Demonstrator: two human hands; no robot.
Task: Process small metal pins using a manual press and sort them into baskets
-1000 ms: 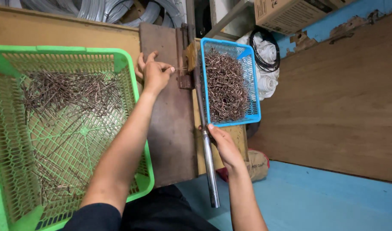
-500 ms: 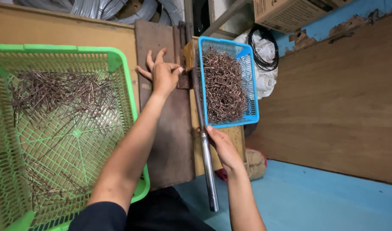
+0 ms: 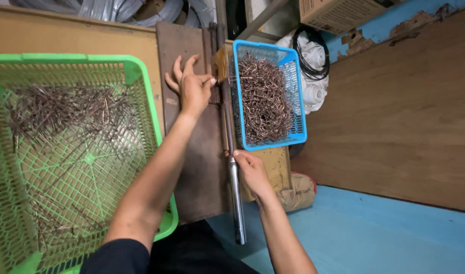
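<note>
My left hand rests on a dark wooden board, its fingertips pinching a thin wire piece against the small block at the top of a long metal lever. My right hand grips that lever about halfway down its length. Right of the lever sits a blue mesh basket heaped with bent wire pieces. A large green mesh basket on my left holds several straight wire pieces.
Coils of grey wire lie at the top. A cardboard box sits at the upper right, with white bags and black cable under it. A brown wooden panel fills the right side above a blue floor.
My left hand has stayed at the lever's block, its fingers drawing together on the wire. The lever under my right hand looks swung upright along the board; the view has shifted a little.
</note>
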